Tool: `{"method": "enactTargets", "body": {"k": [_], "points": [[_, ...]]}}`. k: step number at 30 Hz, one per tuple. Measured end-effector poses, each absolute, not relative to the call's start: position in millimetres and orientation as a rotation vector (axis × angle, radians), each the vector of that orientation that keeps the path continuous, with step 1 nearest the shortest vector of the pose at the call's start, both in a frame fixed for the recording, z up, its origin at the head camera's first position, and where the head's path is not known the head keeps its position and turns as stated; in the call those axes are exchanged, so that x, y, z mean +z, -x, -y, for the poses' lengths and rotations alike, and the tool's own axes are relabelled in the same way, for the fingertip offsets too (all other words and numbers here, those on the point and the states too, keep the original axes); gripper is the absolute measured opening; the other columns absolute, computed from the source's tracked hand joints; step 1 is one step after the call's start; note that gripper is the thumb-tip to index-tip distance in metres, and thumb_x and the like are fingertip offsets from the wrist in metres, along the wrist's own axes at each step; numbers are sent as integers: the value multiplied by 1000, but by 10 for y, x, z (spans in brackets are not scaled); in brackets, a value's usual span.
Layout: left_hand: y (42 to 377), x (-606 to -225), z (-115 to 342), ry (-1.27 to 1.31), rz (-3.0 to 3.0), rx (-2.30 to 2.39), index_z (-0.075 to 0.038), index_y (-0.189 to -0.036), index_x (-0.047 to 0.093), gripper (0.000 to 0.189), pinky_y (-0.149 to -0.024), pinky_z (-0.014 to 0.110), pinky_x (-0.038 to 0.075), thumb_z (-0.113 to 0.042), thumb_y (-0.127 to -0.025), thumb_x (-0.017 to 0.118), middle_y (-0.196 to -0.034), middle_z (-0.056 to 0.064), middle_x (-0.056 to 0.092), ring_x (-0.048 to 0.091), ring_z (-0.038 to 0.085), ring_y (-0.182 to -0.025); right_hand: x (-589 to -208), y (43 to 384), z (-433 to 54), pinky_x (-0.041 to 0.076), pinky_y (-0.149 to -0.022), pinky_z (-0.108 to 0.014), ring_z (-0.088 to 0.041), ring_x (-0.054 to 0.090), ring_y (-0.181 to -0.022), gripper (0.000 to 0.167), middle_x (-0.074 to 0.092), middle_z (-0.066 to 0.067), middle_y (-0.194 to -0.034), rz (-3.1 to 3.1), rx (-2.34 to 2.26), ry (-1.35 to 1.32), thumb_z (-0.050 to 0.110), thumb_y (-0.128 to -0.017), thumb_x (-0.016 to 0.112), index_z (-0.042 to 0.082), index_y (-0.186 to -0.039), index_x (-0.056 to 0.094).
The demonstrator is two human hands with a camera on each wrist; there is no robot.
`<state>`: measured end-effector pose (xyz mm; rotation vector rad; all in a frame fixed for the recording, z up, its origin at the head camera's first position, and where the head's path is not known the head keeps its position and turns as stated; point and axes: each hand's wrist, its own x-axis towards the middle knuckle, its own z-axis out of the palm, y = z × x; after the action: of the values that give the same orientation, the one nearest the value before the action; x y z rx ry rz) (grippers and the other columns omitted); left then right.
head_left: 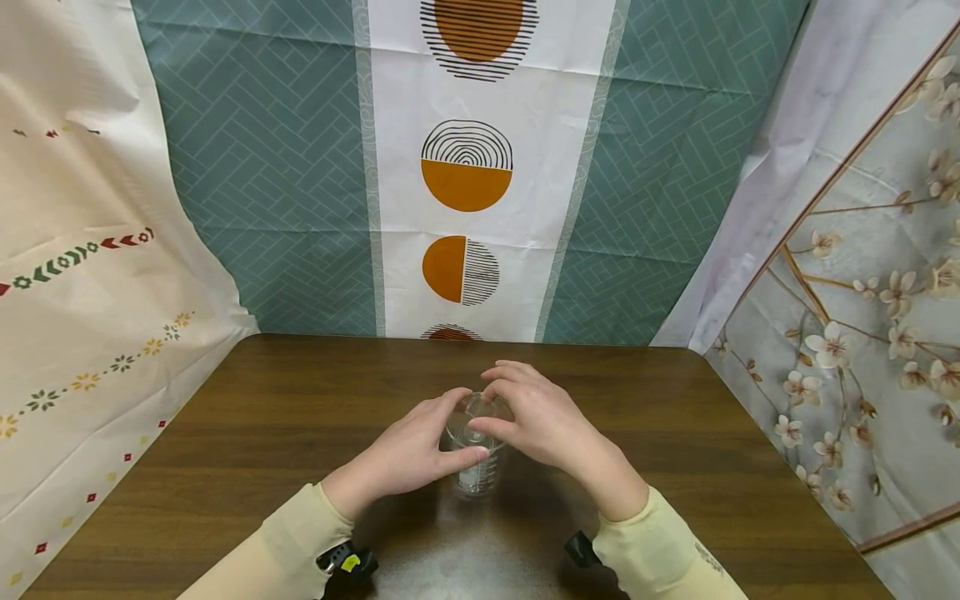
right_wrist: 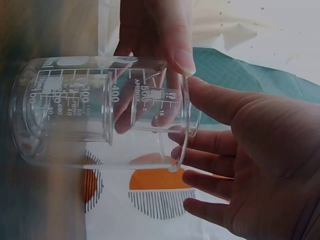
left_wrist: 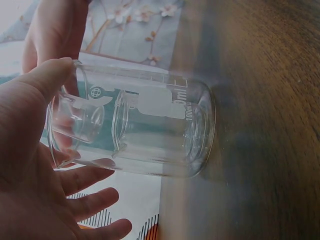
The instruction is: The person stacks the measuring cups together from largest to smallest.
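Observation:
A large clear glass beaker [head_left: 476,482] with white graduations stands upright on the table. Inside it sits a medium beaker [right_wrist: 75,122], seen through the wall in both wrist views. Higher up is a small beaker [right_wrist: 156,107], its rim slightly above the large one's mouth. My left hand [head_left: 408,448] holds the large beaker near its rim, thumb in front and index finger round the side, other fingers spread. From above, my right hand [head_left: 542,417] has thumb and index finger at the small beaker's rim and appears to pinch it. Glass reflections blur the exact contact.
The brown wooden table [head_left: 300,392] extends around the beakers. A teal and white patterned cloth [head_left: 300,167] hangs behind its far edge, with a cream cloth [head_left: 90,333] at the left and a floral cloth [head_left: 862,400] at the right.

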<state>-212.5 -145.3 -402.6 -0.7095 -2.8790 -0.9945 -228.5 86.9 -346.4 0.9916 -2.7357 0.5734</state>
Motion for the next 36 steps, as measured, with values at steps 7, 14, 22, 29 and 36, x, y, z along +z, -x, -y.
{"method": "enactTargets", "body": {"k": [7,14,22,29,36], "points": [[2119,-4025,1459,730,2865,-1009,-16,-164,45,92,-108,62,51,-70,-96,75,-158,2,57,53,30,-143,-3512,2310,-856,49,-115,-52,-29,47,-154,27,67,-5,-149,2764,594,-1002,41,-98,86,17,-106,79],[2118,-4027,1467,736,2861,-997,-17,-165,44,93,-107,61,51,-72,-96,74,-158,1,56,53,30,-142,-3555,2343,-850,50,-114,-53,-30,47,-154,27,67,-4,-148,2779,585,-1002,43,-99,85,17,-105,80],[2119,-4020,1468,739,2861,-1000,-16,-166,43,93,-107,61,52,-70,-97,75,-160,3,55,53,31,-144,-3600,2374,-841,51,-112,-55,-30,49,-152,28,68,-6,-146,2787,576,-1007,42,-98,86,16,-104,81],[2123,-4027,1469,745,2858,-1004,-16,-166,43,93,-107,61,52,-69,-97,75,-161,4,55,53,32,-144,-3633,2405,-832,52,-112,-55,-31,49,-152,25,69,-7,-145,2809,580,-1010,42,-99,85,18,-103,81],[2118,-4027,1471,737,2865,-1016,-16,-166,43,94,-108,62,51,-70,-96,75,-161,5,55,52,32,-145,-3629,2423,-836,51,-113,-55,-34,49,-152,26,68,-10,-146,2850,609,-1042,42,-99,85,17,-103,80]]}}
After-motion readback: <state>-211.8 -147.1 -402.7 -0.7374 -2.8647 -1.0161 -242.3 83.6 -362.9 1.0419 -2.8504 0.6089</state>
